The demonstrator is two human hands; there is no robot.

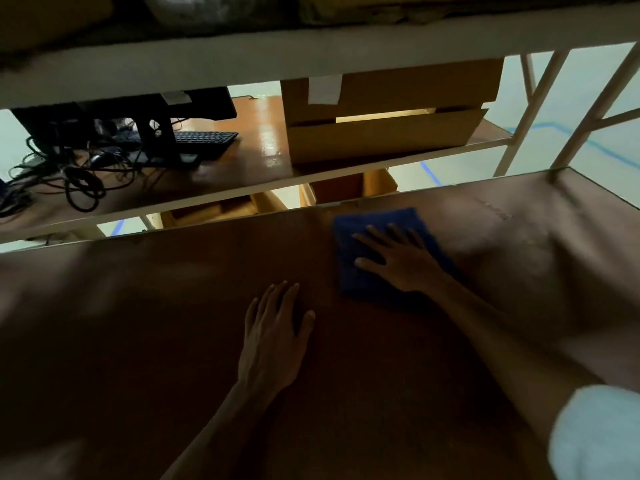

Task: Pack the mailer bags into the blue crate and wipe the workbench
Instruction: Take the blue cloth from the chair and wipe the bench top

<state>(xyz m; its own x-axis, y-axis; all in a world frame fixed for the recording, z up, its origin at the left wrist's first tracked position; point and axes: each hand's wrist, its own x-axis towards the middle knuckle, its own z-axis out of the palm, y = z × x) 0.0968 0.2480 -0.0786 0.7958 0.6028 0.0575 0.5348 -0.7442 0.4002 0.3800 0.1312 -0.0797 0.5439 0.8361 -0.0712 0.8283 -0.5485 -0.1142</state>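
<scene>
A blue cloth (379,220) is laid flat on the brown desk (138,323), towards its far edge and right of centre. It is pressed down by the right hand (403,261), whose grip is wide: the fingers are spread and straight over the cloth, nothing is clasped, and the palm is set on the cloth's near half. The cloth's far edge and left edge are left uncovered.

The left hand (270,337) is placed palm-down on the bare desk, nearer the body and to the left of the cloth, apart from it. Its grip is likewise wide and flat, and nothing is held. A white sleeve (595,434) is seen at the lower right, above the right forearm.

The desk is overhung by a pale upper shelf (242,64), by which much of the surface is shaded. The shelf is carried at the right by pale slanted frame posts (519,140), which rise by the desk's far right corner.

Beyond the far edge a second desk (256,157) is seen, glossy and brown. On its right part a large cardboard box (388,133) is stood, with a white label at its top left. On its left part a black monitor (156,105) is seen from behind, with a black keyboard (204,140) beside its stand and a tangle of dark cables (79,181) spread to the left. More cardboard (346,192) is glimpsed under that second desk. A pale floor (588,98) with blue tape lines is visible through the frame at the right.
</scene>
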